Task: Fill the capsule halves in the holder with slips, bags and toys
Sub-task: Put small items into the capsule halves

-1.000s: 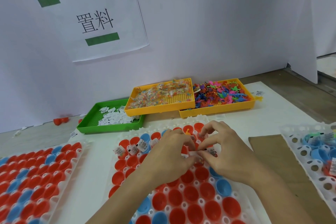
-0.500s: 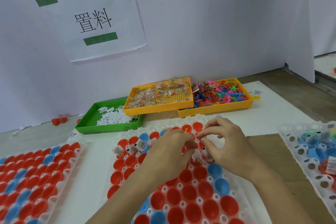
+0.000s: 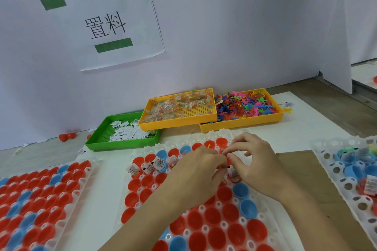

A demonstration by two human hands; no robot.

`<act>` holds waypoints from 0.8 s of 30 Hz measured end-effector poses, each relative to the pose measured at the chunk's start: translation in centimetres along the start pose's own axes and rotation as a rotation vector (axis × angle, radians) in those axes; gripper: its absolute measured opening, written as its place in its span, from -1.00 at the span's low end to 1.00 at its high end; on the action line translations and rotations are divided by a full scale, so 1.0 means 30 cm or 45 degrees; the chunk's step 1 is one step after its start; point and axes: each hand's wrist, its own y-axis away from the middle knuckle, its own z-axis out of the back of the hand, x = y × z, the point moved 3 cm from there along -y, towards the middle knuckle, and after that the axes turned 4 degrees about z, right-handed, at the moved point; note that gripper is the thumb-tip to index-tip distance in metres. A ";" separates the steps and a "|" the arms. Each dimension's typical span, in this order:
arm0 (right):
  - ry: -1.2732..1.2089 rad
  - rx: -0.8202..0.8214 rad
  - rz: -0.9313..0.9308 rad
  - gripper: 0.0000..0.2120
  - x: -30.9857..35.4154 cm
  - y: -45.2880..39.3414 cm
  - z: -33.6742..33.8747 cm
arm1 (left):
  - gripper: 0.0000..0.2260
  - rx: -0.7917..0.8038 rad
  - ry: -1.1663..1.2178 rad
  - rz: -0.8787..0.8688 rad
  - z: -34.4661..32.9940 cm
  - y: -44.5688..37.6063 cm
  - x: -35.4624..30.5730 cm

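Meeting mid-frame over holder [image 3: 222,135]: left hand [image 3: 195,177] and right hand [image 3: 259,165], fingertips pinched together on something small, hidden; capsule halves [image 3: 216,230] beneath partly covered.

Centre holder [image 3: 220,134]: translucent white, capsule halves [image 3: 234,234] mostly red with scattered blue; same red-blue mix in the holder at the desk's left edge [image 3: 85,171]. Back of desk: green perforated tray [image 3: 98,142] of white printed slips, yellow tray [image 3: 175,123] of clear bags with multicoloured specks, yellow tray [image 3: 240,125] of pink, blue, orange, purple and green toys. White wall sign [image 3: 106,24]: black characters, two green bars.
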 end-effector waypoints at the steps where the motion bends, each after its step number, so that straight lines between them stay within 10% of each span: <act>1: -0.001 0.001 0.000 -0.86 -0.001 0.000 0.000 | -0.85 -0.001 -0.007 -0.017 0.001 0.003 -0.003; 24: -0.024 0.014 -0.015 -0.84 0.006 0.000 0.004 | -0.87 0.111 0.120 0.025 -0.025 -0.006 0.037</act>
